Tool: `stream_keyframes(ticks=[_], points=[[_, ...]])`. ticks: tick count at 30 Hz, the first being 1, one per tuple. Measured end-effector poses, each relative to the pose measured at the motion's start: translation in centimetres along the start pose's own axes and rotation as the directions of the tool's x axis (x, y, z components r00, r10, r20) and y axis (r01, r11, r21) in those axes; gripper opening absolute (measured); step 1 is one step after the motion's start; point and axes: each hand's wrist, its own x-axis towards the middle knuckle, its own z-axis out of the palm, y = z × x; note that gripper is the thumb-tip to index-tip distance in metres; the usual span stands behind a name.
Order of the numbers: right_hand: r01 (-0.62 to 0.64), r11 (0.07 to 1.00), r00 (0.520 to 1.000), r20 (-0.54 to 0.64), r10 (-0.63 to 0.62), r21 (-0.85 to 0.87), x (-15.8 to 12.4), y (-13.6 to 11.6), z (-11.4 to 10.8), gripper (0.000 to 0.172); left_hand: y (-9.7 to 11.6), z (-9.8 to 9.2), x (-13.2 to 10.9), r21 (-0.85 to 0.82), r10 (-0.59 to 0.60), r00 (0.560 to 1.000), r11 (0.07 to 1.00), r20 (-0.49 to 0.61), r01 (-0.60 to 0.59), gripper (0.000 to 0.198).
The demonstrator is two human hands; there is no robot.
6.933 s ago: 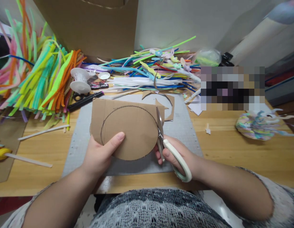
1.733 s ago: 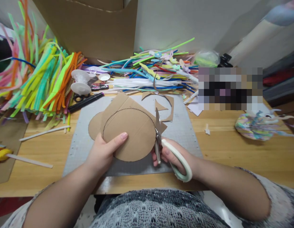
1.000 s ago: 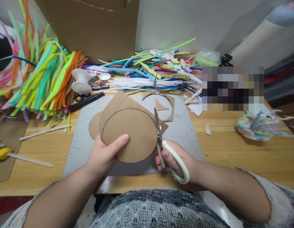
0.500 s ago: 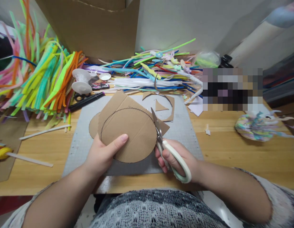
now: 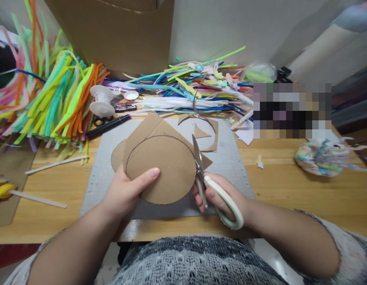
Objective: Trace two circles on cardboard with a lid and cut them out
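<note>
My left hand (image 5: 130,184) grips a piece of cardboard (image 5: 168,170) by its left side, thumb on top and the other fingers hidden beneath. A dark circle line is drawn on it; the lower edge is cut round along that line, while a pointed corner stands at the top. My right hand (image 5: 220,196) is closed around the pale handles of a pair of scissors (image 5: 200,162). Their blades are at the cardboard's right edge, near the line. Beneath lies a grey cutting mat (image 5: 94,186), with a rounded cardboard piece (image 5: 117,156) partly hidden at left.
Cardboard offcuts (image 5: 213,126) lie at the mat's back. Pipe cleaners (image 5: 183,103) cover the table's rear, with bundles (image 5: 61,95) at left. A clear spool (image 5: 102,101) and a black marker (image 5: 109,126) sit nearby. A glue gun (image 5: 3,190) is at left, a pastel woven item (image 5: 320,158) at right.
The scissors and my right hand have shifted slightly to the right, and the handles look a little wider apart. My left hand keeps its hold on the cardboard.
</note>
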Motion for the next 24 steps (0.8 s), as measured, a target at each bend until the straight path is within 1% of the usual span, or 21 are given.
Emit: stream_keyframes(ticks=[3,6,9,11,16,21,24], points=[[0.017,0.999,1.0,0.009,-0.017,-0.043,0.02,-0.13,-0.1,0.053,-0.22,-0.04,-0.07,0.02,-0.006,1.0,1.0,-0.001,0.006,0.055],[0.006,0.996,1.0,0.01,-0.005,-0.089,-0.01,-0.41,-0.22,0.053,-0.34,-0.22,-0.15,0.046,0.001,1.0,0.999,-0.012,-0.001,0.056],[-0.048,0.997,0.998,0.023,0.05,-0.055,-0.04,-0.72,-0.27,0.054,-0.15,-0.26,-0.17,0.048,0.012,1.0,0.999,-0.001,-0.012,0.055],[-0.063,0.998,0.998,0.023,0.064,-0.03,-0.05,-0.84,-0.26,0.055,0.1,-0.1,-0.14,0.04,0.022,1.0,0.999,0.009,-0.022,0.055],[-0.032,0.999,0.999,0.029,0.032,0.022,-0.01,-0.6,-0.13,0.055,0.26,0.36,-0.12,0.034,-0.008,1.0,0.999,0.003,0.008,0.055],[0.019,1.0,1.0,0.015,-0.02,0.024,-0.07,-0.14,0.02,0.052,-0.25,0.16,-0.16,0.025,-0.022,1.0,0.999,0.008,0.022,0.055],[0.024,0.999,1.0,0.014,-0.024,0.043,-0.1,0.05,0.1,0.051,-0.24,0.15,-0.23,0.001,-0.019,1.0,1.0,0.017,0.019,0.056]])
